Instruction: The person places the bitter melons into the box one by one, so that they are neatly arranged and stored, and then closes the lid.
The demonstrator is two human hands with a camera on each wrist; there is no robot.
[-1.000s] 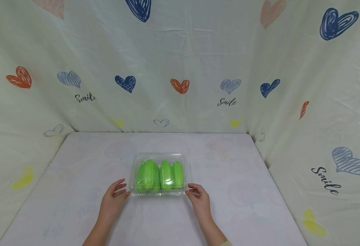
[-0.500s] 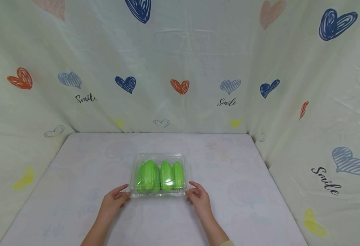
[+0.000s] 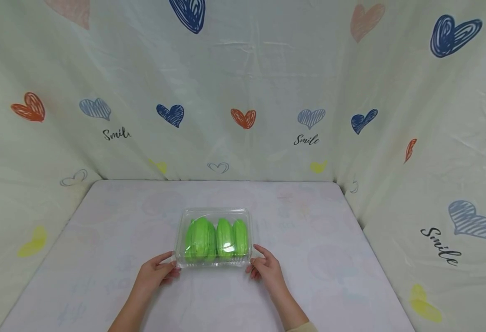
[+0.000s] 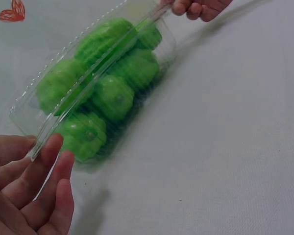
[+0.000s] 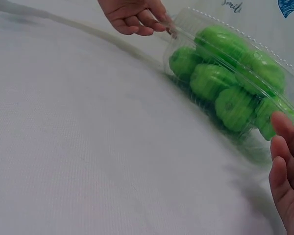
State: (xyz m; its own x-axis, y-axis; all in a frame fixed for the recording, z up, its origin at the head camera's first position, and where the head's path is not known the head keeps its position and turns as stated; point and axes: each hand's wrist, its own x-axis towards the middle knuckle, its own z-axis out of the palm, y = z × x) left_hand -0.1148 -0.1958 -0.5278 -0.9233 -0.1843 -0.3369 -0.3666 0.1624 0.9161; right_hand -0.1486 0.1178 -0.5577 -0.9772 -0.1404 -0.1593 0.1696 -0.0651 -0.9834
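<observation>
A clear plastic clamshell box [image 3: 216, 212], its lid down, sits near the middle of the table. Several green ridged gourds [image 3: 200, 237] lie side by side inside it; their scalloped ends [image 4: 83, 134] face the person in the left wrist view. My left hand [image 3: 153, 273] pinches the rim at the near left corner, thumb above and index finger below. At the near right corner my right hand [image 3: 269, 267] pinches the same rim, other fingers [image 5: 280, 176] beneath it. In the right wrist view, the right thumb is mostly outside the frame.
A white table [image 3: 317, 240] with faint prints surrounds the box. Behind it and along both sides hangs a pale curtain [image 3: 268, 83] printed with hearts and the word Smile.
Both hands have closed in on the box's near corners, with the outer fingers passing below the rim. The box stays in about the same place.
</observation>
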